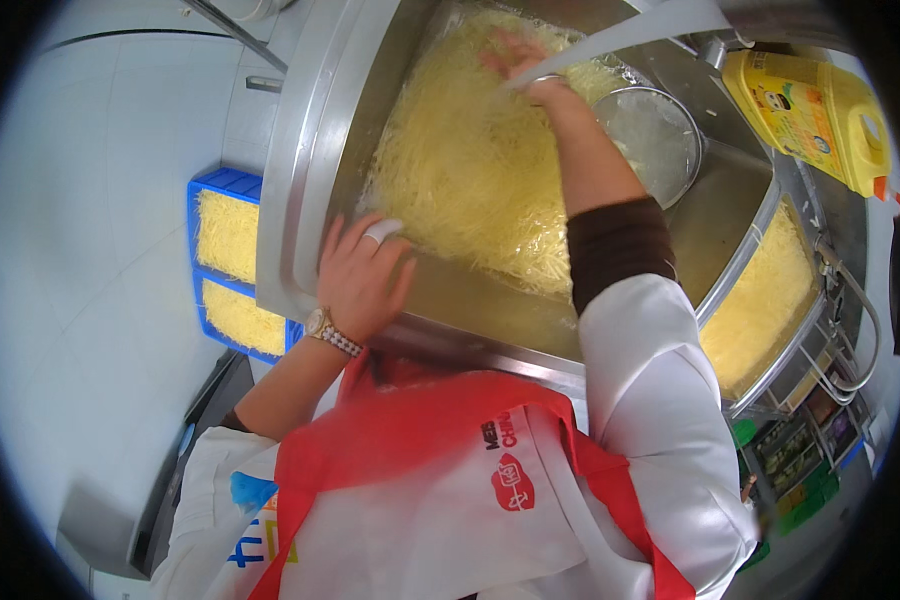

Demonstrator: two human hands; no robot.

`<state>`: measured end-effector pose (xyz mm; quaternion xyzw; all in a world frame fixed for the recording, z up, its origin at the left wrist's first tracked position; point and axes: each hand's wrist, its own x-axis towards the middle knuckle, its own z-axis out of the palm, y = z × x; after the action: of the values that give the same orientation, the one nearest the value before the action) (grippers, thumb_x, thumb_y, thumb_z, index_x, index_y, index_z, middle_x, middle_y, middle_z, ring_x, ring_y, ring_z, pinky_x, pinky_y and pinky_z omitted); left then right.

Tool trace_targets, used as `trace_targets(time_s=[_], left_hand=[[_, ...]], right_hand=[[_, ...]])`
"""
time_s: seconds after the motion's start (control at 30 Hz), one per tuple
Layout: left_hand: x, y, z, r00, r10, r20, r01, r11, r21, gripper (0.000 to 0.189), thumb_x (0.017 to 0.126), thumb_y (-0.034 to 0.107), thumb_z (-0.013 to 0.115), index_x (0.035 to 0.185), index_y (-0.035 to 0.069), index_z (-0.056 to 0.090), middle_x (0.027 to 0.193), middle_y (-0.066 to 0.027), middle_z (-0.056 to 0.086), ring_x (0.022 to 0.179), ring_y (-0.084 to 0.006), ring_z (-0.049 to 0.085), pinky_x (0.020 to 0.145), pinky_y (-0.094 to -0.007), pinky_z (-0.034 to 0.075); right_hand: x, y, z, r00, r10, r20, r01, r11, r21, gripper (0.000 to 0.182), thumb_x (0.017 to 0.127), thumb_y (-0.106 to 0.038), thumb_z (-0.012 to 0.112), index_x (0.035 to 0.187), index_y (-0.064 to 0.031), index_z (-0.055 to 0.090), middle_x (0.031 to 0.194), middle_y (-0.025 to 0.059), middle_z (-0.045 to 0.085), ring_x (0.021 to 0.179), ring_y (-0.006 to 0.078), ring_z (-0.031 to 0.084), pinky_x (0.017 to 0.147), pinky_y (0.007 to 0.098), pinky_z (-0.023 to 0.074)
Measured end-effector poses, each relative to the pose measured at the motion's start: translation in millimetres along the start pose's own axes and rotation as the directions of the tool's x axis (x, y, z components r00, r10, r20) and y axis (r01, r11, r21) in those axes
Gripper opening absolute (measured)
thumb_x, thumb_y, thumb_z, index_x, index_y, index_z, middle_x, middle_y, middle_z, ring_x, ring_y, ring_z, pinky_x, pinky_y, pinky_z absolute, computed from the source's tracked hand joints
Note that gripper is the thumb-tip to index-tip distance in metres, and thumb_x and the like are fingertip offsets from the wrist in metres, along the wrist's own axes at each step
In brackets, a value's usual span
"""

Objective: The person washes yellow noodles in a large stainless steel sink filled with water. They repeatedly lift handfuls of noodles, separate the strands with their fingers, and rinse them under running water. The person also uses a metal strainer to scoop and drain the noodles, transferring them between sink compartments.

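Note:
Pale yellow shreds, perhaps potato, (465,172) lie in water inside a stainless steel sink (487,322). My right hand (521,56) is among the shreds at the far side, fingers spread and slightly blurred. White running water (622,41) pours past its wrist, where a bracelet shows. At the sink's near left corner, my left hand (367,274) hovers over or rests on the rim; contact is hard to tell. Its fingers are apart, with a ring and a white covering on one finger. A round mesh strainer (699,150) sits in the water right of my right forearm.
Another steel basin of shreds (765,300) adjoins on the right. A yellow plastic jug (802,112) stands at the back right. Blue crates (193,225) filled with shreds are left of the sink. A bent hose or pipe (875,322) and green crates (806,499) are farther right.

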<state>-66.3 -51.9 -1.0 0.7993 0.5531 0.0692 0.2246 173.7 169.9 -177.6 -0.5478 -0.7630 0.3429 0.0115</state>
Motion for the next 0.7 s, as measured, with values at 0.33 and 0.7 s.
trace_targets(time_s=[0.33, 0.7], left_hand=[[2, 4, -1, 1.0, -0.028, 0.0, 0.028, 1.0, -0.004, 0.015, 0.073, 0.018, 0.064, 0.087, 0.012, 0.061, 0.101, -0.0071, 0.058, 0.107, -0.0269, 0.05, 0.097, -0.0494, 0.031], [2, 10, 1, 0.999, 0.026, -0.022, -0.025, 0.997, 0.071, 0.012, 0.073, 0.018, 0.063, 0.083, 0.012, 0.063, 0.093, -0.0085, 0.06, 0.103, -0.0272, 0.052, 0.096, -0.05, 0.033]], right_hand=[[-66, -64, 25, 0.985, 0.147, 0.092, -0.122, 0.964, -0.237, 0.069, 0.073, -0.054, 0.059, 0.13, -0.0199, 0.042, 0.136, 0.0136, 0.037, 0.12, 0.0332, 0.04, 0.099, 0.0395, 0.0348], [-187, 17, 36, 0.776, 0.141, -0.615, 0.088, 0.941, 0.326, 0.041, 0.078, -0.027, 0.062, 0.113, -0.0071, 0.055, 0.124, 0.0172, 0.049, 0.113, 0.036, 0.045, 0.094, 0.0432, 0.0378]])
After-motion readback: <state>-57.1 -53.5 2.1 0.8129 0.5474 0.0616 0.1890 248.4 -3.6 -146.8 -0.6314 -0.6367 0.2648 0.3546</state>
